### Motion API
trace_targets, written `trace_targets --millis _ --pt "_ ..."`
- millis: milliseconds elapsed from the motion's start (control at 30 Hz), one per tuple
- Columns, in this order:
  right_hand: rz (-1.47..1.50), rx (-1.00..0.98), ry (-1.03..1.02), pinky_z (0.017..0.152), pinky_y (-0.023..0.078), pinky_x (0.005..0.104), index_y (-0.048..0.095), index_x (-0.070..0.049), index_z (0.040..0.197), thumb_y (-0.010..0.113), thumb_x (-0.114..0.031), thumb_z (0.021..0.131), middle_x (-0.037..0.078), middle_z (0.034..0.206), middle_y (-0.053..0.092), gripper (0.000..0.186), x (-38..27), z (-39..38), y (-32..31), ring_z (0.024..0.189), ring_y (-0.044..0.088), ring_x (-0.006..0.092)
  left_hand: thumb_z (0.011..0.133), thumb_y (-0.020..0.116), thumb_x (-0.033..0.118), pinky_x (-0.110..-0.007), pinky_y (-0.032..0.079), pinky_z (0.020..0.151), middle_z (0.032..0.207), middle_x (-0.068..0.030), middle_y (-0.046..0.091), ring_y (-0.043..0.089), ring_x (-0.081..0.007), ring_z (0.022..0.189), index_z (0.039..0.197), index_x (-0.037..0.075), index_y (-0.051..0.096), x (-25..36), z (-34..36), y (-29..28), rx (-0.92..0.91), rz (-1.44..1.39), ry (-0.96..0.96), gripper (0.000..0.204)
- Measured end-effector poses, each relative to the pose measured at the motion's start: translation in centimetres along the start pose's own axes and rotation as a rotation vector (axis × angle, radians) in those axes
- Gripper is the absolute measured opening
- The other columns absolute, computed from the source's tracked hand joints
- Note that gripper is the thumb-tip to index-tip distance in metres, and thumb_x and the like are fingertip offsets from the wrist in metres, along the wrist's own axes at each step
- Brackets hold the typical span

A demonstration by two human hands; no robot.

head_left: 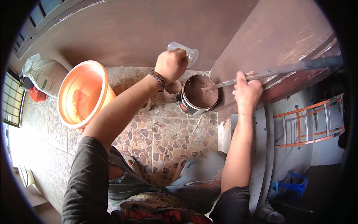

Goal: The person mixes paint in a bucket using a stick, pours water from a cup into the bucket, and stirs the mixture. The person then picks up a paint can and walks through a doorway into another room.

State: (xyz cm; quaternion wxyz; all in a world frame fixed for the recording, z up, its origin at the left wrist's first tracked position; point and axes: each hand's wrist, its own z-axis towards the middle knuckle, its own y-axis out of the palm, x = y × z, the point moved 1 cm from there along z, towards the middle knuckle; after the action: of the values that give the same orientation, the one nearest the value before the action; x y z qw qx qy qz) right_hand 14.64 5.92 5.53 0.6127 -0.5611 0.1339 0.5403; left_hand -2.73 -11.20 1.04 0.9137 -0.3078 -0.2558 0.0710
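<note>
My left hand (171,66) is closed around a clear plastic cup (191,54), held tilted above the floor near the wall. Below and to its right stands an open paint can (192,98) with brown paint (199,89) inside. My right hand (247,90) grips a long grey stick (278,70), whose near-wall end dips into the can at its right side. Just left of the can sits a small paint-smeared container (172,92), partly hidden behind my left wrist.
An orange basin (112,94) stands left, beside a white sack (50,76) and a red bag (36,94). Brown walls (149,33) meet in a corner behind the can. At the right are an orange-railed ladder (307,140) and a blue stool (298,185). The floor (138,138) is stone-patterned.
</note>
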Motion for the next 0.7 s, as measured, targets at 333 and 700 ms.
trace_targets --millis 333,700 --pt "0.072 -0.077 0.129 0.035 0.041 0.0268 0.061 0.001 0.086 0.062 -0.025 0.088 0.008 0.058 0.059 0.026 -0.9 -0.9 -1.5 0.042 0.055 0.0132 0.086 0.061 0.018 -0.029 0.046 0.054 0.061 -0.0068 0.062 0.058 -0.0116 0.056 0.075 -0.001 0.063 -15.7 -10.2 -24.1 0.15 0.024 -0.662 0.022" --pt "0.06 0.018 0.214 0.032 0.034 0.0236 0.06 0.0 0.095 0.061 -0.029 0.09 0.008 0.062 0.056 0.029 0.9 -0.3 -1.6 0.041 0.049 0.0109 0.079 0.061 0.022 -0.038 0.056 0.069 0.078 -0.0164 0.07 0.07 -0.0257 0.073 0.079 -0.001 0.07 -26.7 -23.2 -28.4 -0.74 0.391 -1.344 0.025"
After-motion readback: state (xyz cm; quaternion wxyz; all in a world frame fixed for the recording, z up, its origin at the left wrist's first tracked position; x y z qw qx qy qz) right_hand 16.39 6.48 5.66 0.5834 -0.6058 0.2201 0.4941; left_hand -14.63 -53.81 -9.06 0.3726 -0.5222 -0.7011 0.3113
